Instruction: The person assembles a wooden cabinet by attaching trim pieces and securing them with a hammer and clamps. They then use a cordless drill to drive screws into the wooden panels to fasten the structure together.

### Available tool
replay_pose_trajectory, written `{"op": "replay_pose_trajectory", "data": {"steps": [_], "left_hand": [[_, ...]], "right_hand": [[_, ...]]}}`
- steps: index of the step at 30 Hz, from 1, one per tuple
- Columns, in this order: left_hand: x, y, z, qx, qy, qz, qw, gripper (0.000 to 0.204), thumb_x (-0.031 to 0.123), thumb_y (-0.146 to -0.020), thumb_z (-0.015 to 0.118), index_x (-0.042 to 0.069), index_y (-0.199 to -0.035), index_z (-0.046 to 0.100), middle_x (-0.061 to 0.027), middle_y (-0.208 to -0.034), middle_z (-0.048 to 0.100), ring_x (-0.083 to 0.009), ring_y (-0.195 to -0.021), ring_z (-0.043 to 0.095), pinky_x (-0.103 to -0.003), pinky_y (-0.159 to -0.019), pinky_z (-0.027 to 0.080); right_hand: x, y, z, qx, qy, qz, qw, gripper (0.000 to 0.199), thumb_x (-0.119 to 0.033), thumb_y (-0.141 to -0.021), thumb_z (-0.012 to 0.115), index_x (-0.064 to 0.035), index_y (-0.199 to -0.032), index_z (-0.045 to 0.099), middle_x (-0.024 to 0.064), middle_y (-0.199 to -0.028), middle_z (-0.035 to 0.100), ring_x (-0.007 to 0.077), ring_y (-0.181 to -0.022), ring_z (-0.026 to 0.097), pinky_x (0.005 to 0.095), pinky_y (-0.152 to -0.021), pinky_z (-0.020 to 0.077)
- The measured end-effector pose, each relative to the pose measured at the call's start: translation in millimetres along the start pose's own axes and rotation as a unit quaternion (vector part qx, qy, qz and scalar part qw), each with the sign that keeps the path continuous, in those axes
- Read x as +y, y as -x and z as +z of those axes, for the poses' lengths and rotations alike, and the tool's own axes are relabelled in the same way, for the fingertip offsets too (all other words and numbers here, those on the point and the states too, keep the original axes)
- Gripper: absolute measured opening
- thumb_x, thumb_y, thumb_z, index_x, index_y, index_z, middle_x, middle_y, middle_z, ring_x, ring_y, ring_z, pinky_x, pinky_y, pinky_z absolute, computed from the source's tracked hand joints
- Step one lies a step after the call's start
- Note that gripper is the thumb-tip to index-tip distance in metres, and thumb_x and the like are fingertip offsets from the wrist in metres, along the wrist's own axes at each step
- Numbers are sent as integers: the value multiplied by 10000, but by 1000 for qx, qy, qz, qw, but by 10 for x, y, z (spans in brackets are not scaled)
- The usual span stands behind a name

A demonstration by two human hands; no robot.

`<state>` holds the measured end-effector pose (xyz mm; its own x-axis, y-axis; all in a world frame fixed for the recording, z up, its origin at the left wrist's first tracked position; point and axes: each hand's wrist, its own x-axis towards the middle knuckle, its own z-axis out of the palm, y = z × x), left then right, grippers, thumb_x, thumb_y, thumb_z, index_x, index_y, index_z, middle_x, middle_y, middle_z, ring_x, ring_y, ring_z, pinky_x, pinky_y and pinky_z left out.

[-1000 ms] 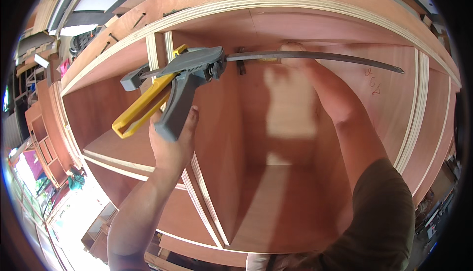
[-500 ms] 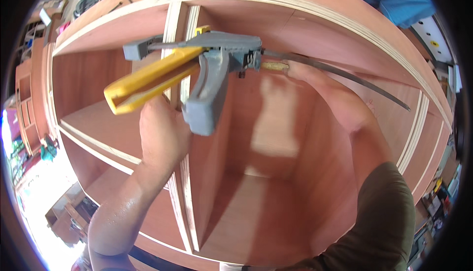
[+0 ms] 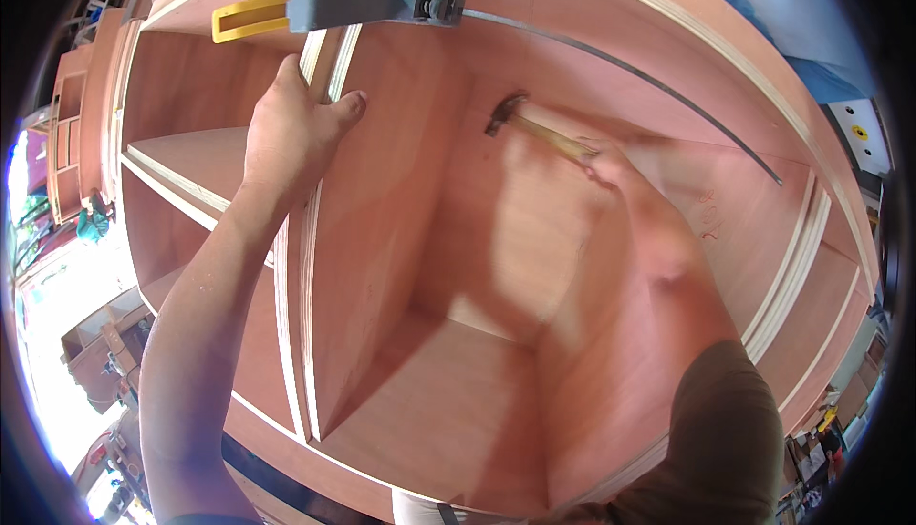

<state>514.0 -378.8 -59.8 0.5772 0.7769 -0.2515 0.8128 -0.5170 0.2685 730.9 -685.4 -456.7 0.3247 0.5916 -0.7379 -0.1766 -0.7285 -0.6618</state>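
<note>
Dial as the head view shows it, twelve at the top. Hammer with a pale wooden handle and dark metal head (image 3: 549,136): inside the tall reddish plywood compartment (image 3: 439,382), high up in front of its back wall. Right hand (image 3: 611,172) is the near one, fingers clenched round the lower handle.

Key relation: from those fingers the hammer's head lies toward 10 o'clock. Handle axis runs 10 to 4, so tool and forearm bend slightly at the wrist, forearm trailing off to 5. Blur about the tool; cannot tell whether head meets wood.

Left hand (image 3: 296,129): well apart, hammer head at its 3 o'clock. It straddles the pale layered front edge of the reddish plywood upright (image 3: 377,172), thumb on the compartment side; cannot tell how firmly it grips.

Grey-and-yellow bar clamp (image 3: 372,7) sits at 1 o'clock from the left hand, across the upright. Its thin dark metal bar (image 3: 534,26) slants toward 4, passing above the hammer.
</note>
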Motion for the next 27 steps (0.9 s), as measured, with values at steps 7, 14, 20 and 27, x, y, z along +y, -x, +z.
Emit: {"op": "replay_pose_trajectory", "data": {"steps": [7, 14, 20, 27], "left_hand": [[112, 30, -8, -17, 32, -35, 999, 525, 238, -814, 726, -10, -1216, 498, -174, -970, 670, -286, -913, 664, -384, -849, 492], [-47, -15, 74, 9, 46, 16, 999, 607, 269, -791, 743, -10, -1262, 482, -221, -1004, 676, -364, -970, 666, -415, -869, 506], [-27, 1, 63, 2, 51, -13, 999, 440, 267, -816, 730, -14, -1084, 523, -153, -870, 657, -253, -806, 661, -389, -787, 510], [-98, -24, 73, 13, 53, 12, 998, 511, 294, -798, 735, -29, -1131, 522, -185, -898, 668, -306, -857, 669, -395, -816, 505]], "right_hand": [[-364, -367, 29, 16, 63, -56, 996, 377, -87, -893, 596, -87, -1268, 638, -13, -697, 591, 76, -553, 480, 266, -518, 421], [-58, -384, 275, 71, 104, -123, 984, 436, -124, -866, 631, -105, -1301, 612, 79, -906, 705, 128, -735, 598, 296, -720, 483], [-428, -392, 133, 28, 142, 8, 989, 429, -116, -865, 648, -94, -1293, 616, 63, -1009, 706, 128, -850, 617, 281, -787, 482], [-488, -311, 251, 54, 188, -84, 977, 429, -93, -883, 597, -132, -1311, 605, 97, -1016, 710, 163, -835, 643, 300, -785, 496]]}}
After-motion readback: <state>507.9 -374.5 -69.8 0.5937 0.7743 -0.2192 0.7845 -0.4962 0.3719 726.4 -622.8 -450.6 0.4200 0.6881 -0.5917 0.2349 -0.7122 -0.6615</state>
